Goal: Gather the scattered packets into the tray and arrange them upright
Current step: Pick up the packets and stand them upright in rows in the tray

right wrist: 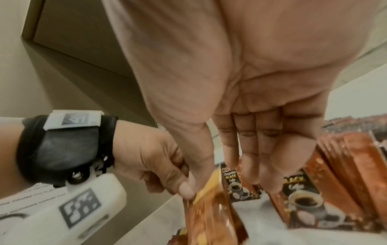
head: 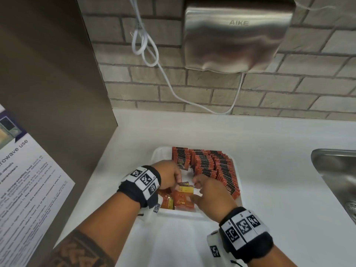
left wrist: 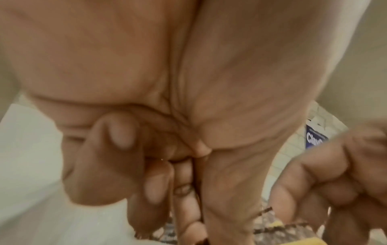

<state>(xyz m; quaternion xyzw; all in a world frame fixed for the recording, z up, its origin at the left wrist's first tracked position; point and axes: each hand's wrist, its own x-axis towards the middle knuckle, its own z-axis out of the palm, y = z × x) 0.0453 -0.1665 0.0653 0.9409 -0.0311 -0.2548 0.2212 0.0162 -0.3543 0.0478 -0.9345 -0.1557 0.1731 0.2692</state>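
The risk, as I see it, is the standing rows (head: 213,166) toppling: the right hand (head: 211,191) works just beside them, and a nudge from its knuckles could fan them over like dominoes. The held packet (head: 185,188) could also slip, since foil is slick and only its edge is caught. The left hand (head: 170,175) pinches that packet between thumb and fingers (right wrist: 186,187); the right hand's fingers (right wrist: 249,159) are straight and pressed together, reaching down beside it. The packets are flat reddish-brown sachets with a black band and a coffee cup printed on them. Most stand in the white tray (head: 159,155) on the desk (head: 269,151); a few loose ones (head: 178,202) lie flat at its near end.
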